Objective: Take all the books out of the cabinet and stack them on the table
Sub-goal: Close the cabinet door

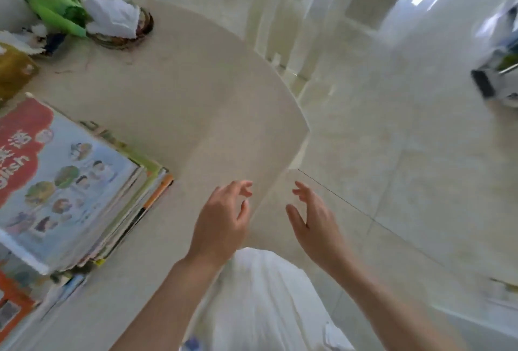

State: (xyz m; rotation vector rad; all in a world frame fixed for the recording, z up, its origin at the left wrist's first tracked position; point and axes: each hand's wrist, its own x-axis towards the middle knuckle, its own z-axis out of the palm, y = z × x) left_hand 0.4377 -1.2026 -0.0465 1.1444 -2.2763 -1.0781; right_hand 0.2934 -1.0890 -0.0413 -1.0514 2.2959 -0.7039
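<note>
A: Fingers?
B: Left hand point(221, 221) and right hand point(314, 224) both loosely spread, holding nothing, hovering at the near edge of the table point(196, 93).
A: Books?
B: Book stack point(70, 182) sits on the table, left, well apart from the hands. Several stacked.
A: Progress?
B: Partly done, probably. Cabinet not in view, so can't tell what's left.

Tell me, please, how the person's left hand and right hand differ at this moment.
The left hand hangs over the table edge, nearer the stack of books; the right hand hangs beyond the edge, over the floor. The left shows its back, the right its thumb side. Both are empty, fingers loosely spread.
</note>
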